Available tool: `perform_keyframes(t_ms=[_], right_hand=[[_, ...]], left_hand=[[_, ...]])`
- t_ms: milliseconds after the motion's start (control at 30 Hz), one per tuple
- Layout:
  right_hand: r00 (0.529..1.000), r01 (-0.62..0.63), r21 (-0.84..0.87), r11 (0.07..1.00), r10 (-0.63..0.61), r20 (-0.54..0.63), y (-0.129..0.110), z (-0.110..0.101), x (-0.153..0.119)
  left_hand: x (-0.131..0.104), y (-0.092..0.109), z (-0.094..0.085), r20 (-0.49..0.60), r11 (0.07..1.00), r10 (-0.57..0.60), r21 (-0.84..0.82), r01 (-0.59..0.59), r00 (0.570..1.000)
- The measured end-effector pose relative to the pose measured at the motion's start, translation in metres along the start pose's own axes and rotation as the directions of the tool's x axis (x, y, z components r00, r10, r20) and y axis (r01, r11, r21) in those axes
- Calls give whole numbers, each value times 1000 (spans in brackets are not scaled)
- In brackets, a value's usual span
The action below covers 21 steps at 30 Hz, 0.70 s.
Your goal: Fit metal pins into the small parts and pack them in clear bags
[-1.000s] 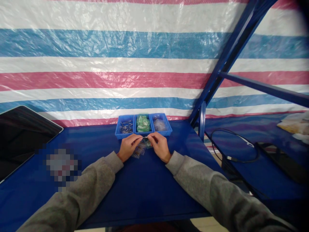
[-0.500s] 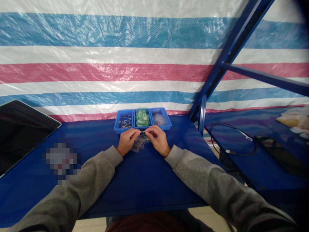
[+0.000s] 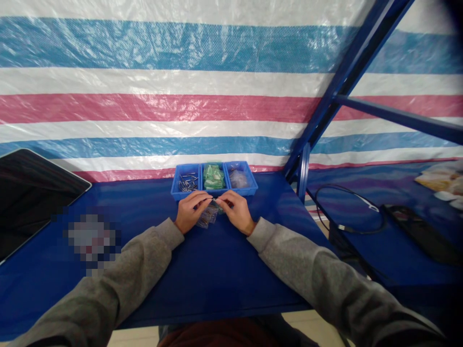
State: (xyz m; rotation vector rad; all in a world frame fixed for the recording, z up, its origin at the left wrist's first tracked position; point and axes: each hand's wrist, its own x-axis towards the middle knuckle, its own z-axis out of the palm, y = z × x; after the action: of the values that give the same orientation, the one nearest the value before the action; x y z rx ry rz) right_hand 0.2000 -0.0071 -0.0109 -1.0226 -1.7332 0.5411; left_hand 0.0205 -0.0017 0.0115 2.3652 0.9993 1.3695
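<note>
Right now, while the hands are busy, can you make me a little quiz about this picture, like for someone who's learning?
1. Of the three blue bins, which one holds the green packets?
A) the left one
B) the middle one
C) the right one

2. True or false: the fingertips of the left hand and the right hand come together at a small item.

3. Fill in the colour: the sleeves on both arms are ____.

Key: 1. B; 2. true; 3. grey.

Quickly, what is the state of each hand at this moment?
Left hand: closed, pinching a small item, too tiny to identify.
Right hand: closed, pinching the same small item.
</note>
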Motion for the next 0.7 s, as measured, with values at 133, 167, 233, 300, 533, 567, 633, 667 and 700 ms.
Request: perform_keyframes(t_ms=[133, 167, 233, 300, 533, 567, 633, 667, 700], right_hand=[[1000, -18, -18, 1000, 18, -24, -1, -1, 0], [999, -24, -20, 1000, 24, -27, -2, -1, 0], [999, -30, -19, 999, 29, -31, -3, -2, 0], [999, -23, -15, 1000, 22, -35, -4, -2, 0], [997, 9, 11, 1000, -8, -79, -3, -1, 0], [996, 6, 15, 1000, -5, -85, -3, -1, 0], [996, 0, 22, 1000, 2, -89, -3, -1, -1], [996, -1, 26, 1000, 3, -85, -3, -1, -1], [997, 2, 30, 1000, 0, -79, -3, -1, -1]], left_hand=[[-1, 2, 0, 7, 991, -110, -76, 110, 994], [-2, 2, 0, 18, 988, -130, -78, 131, 991], [-3, 2, 0, 37, 986, -153, -61, 156, 987], [-4, 0, 0, 51, 985, -162, -46, 164, 985], [-3, -6, 2, 61, 997, -72, 39, 70, 996], [-3, -6, 2, 58, 998, -47, 55, 44, 997], [-2, -6, 2, 41, 997, -19, 72, 16, 999], [-2, -6, 2, 26, 997, -18, 73, 17, 1000], [-2, -6, 2, 10, 997, -25, 71, 25, 1000]])
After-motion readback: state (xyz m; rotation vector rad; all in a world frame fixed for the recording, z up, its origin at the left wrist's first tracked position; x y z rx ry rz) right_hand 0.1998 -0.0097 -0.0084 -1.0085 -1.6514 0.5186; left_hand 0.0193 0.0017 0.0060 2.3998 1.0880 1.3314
